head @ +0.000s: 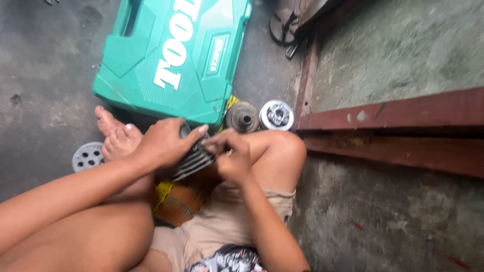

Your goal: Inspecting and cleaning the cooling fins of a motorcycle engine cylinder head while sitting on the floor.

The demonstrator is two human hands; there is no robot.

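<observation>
The left hand (164,143) is clamped over a dark ribbed part (194,161), held above the lap near the floor's (45,80) green tool case (171,55). The right hand (229,156) pinches its edge. It looks stiff, metal, fairly heavy; best held by its rims.

The tool case (171,55) beside me was bright green with white markings, my shorts (227,226) were beige, the ribbed part (194,162) was black, and the step edge (398,113) was dark red.

Green plastic tool case (171,55) lying flat on floor, white lettering, small rectangular label
</observation>
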